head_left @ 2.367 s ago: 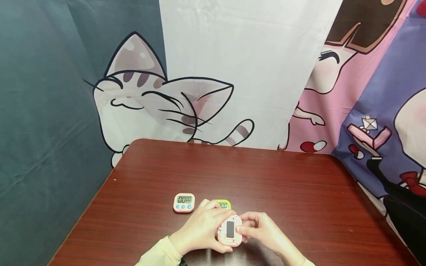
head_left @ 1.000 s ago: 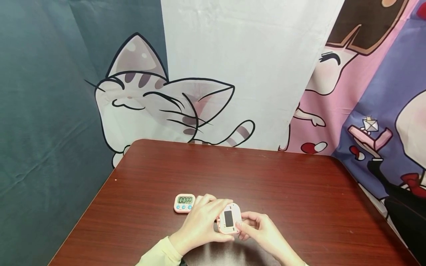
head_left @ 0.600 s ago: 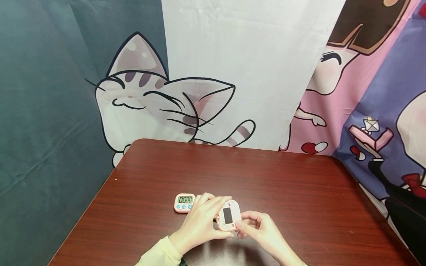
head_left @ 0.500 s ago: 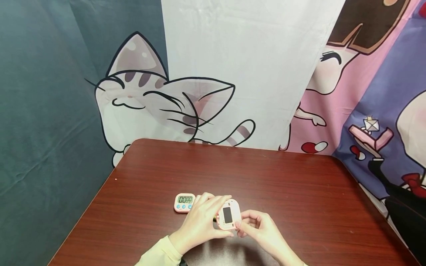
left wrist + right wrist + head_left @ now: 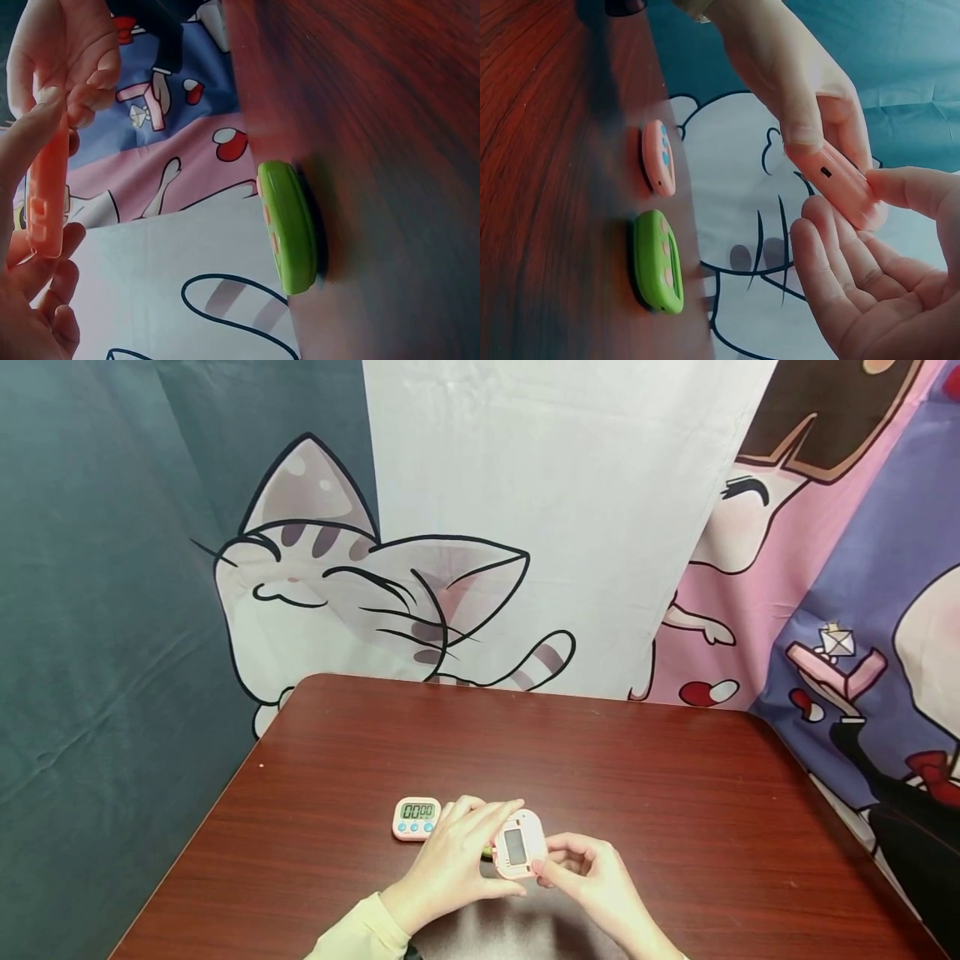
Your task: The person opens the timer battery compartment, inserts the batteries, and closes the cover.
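My left hand (image 5: pixel 453 856) grips a pink digital timer (image 5: pixel 534 843) by its left part, thumb below and fingers above. Its pale back, with a grey rectangle in the middle, faces me. With the thumb on its lower right edge, my right hand (image 5: pixel 588 877) pinches the same timer. Both wrist views show the held timer (image 5: pixel 844 184) edge-on, raised off the table. A green timer (image 5: pixel 289 225) lies on the table beneath; in the head view my left hand hides most of it. Left of that hand is a second pink timer (image 5: pixel 417 819) with blue buttons, reading 00:00.
The brown wooden table (image 5: pixel 637 777) extends away from me and to both sides. Behind it hangs a cloth backdrop (image 5: pixel 585 510) printed with a cat and cartoon figures.
Since the earliest frame both hands have brought the held timer slightly farther from me, and the left hand now covers most of the green one. Lately the back's rectangle has turned from dark to grey.
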A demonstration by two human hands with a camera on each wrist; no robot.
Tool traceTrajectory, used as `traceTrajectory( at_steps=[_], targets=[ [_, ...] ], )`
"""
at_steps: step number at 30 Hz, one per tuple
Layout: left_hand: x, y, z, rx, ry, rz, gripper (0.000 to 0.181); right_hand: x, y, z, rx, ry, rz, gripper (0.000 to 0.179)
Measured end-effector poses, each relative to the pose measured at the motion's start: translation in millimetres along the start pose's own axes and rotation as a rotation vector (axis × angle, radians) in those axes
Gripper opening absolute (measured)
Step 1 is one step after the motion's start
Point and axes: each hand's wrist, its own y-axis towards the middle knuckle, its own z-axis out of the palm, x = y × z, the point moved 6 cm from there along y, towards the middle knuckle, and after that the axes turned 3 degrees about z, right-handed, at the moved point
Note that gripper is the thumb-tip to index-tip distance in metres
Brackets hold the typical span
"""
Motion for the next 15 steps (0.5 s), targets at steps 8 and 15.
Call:
traceTrajectory(
  at_steps=[8,15],
  targets=[
    [4.1,1.4,-3.9,0.017,-0.073,-0.089,0.075,2,-3.7,-5,-0.078,-0.101,-0.055,0.019],
    [14.3,-0.6,-8.4,-0.022,-0.119,-0.24,0.055,16,-10.4,1,-0.206,-0.285,-0.421,0.022]
  ],
)
